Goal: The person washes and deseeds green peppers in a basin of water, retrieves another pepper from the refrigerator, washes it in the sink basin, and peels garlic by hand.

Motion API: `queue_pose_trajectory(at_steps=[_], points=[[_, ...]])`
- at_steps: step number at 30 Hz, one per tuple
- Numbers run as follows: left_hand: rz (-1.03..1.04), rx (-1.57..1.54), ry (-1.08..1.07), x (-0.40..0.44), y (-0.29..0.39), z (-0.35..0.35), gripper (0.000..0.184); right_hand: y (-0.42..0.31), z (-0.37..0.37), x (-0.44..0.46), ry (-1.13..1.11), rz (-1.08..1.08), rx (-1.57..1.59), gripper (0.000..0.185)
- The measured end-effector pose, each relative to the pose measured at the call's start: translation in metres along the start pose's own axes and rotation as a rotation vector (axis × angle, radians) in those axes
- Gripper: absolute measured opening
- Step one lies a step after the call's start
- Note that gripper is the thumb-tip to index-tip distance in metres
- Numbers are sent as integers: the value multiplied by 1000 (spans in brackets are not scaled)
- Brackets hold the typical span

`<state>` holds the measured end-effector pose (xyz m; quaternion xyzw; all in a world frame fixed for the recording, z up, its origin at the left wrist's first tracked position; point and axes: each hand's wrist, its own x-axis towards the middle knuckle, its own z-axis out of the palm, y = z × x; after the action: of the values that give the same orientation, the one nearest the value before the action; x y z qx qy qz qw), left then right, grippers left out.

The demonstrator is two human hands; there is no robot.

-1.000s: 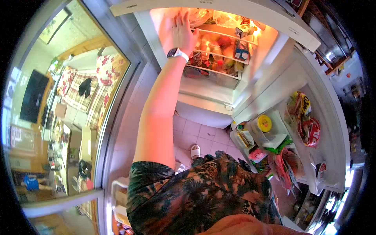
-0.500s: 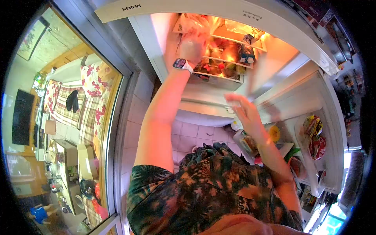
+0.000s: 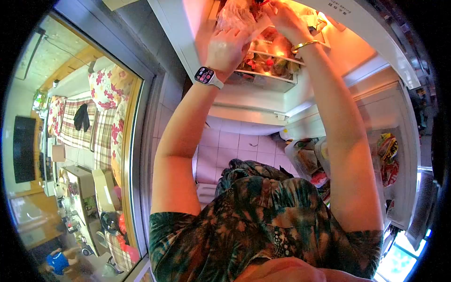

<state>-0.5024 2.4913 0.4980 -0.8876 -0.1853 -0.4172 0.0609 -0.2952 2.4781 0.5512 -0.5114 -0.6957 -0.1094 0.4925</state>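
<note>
A: Where was the bag point(image 3: 235, 16)?
B: 12 o'clock, up in the fridge point(image 3: 249, 113). Clear plastic, crumpled, lit pinkish.
A: L hand point(image 3: 226, 49)?
B: Also 12, just below the bag & touching its near side. Fingers bent, close together; thumb's grip hidden, so couldn't tell if they pinched it.
A: R hand point(image 3: 285, 21)?
B: 1 o'clock, reaching in by the bag's right edge. Fingers blurry & partly hidden; couldn't tell if spread or pinching.
A: Anything worn?
B: Watch point(image 3: 205, 76) on L wrist, face lit, pale strap. Gold bangle point(image 3: 306, 45) on R.
A: What was under the hands?
B: Drawers point(image 3: 277, 83), approx 12 to 1, packed w/ food, reds & greens, too small to name.
A: Door point(image 3: 390, 113)?
B: Open, approx 3. Red & yellow packs point(image 3: 387, 160) sat on it, also 3.
A: Rest?
B: Dark patterned shirt point(image 3: 263, 225), approx 6. Pinkish tiles point(image 3: 239, 145) showed betw. shirt & fridge. Grey frame point(image 3: 141, 141) at 9; past it, a plaid couch point(image 3: 102, 141), 9 to 10, w/ black cloth point(image 3: 81, 117) on it, plus a TV point(image 3: 24, 149) at 9.
</note>
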Motion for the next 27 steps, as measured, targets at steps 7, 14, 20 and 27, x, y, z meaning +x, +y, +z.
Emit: queue_pose_trajectory(at_steps=[7,14,20,27], points=[[33,-10,-13,0,0,5,22,21,10,26,-26,134,42,36],[2,-29,-71,2,0,7,26,38,13,23,194,412,306,30],[58,-5,11,5,0,12,30,39,-7,-27,419,598,574,25],[-36,-82,177,27,15,1,45,-62,-13,-89,161,473,273,20]])
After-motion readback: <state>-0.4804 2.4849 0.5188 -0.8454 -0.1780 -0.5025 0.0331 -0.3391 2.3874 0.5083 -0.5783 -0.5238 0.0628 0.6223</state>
